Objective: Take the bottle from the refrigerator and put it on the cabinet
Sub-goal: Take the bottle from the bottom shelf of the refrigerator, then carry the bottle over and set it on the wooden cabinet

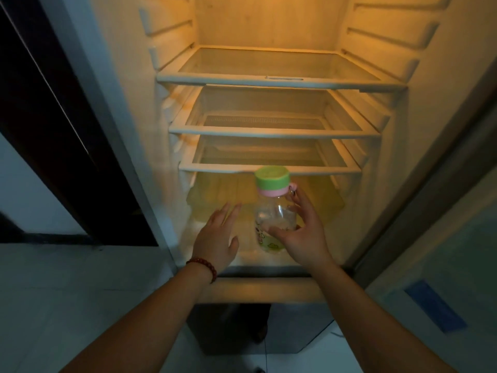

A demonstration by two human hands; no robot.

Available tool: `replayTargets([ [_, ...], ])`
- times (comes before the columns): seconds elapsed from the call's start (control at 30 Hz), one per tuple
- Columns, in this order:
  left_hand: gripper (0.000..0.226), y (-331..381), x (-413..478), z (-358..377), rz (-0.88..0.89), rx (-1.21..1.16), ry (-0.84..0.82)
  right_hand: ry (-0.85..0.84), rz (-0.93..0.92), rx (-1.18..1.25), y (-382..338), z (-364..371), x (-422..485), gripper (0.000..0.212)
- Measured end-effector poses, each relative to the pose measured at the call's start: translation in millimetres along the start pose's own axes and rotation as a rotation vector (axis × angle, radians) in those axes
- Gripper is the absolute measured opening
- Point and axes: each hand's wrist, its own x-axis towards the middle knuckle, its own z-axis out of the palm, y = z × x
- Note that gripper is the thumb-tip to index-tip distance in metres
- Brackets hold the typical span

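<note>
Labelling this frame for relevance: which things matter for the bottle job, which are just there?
Job:
- bottle, clear with green cap, upright in the refrigerator
- right hand, fingers curled around the bottle
- left hand, open beside it, not touching

Not the job:
- bare shelves
- bead bracelet

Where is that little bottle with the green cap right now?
The bottle stands upright low in the open refrigerator, centre of the head view, under the lowest shelf, with the right hand wrapped around it.
</note>
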Motion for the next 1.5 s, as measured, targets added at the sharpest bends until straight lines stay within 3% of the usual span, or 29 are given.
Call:
replayTargets([
  [0.2, 0.067, 4, -47, -35, -0.160, -0.441, 0.210, -0.033, -0.011, 0.038, -25, 28, -39, 0.097],
  [0.43, 0.063, -17, -113, -84, -0.293, -0.628, 0.316, -0.140, -0.039, 0.043, -56, 75, -90, 0.095],
  [0.73, 0.060, -66, -227, -153, -0.466, -0.528, 0.534, -0.379, -0.176, 0.122, -97, 174, -147, 0.092],
  [1.03, 0.056, -120, -317, -201, -0.640, -0.485, 0.754, -0.642, -0.140, 0.187, -120, 287, -183, 0.097],
  [1.5, 0.051, -280, -383, -299, -0.840, -0.462, 0.973, -0.944, -0.155, 0.231, -158, 522, -194, 0.090],
])
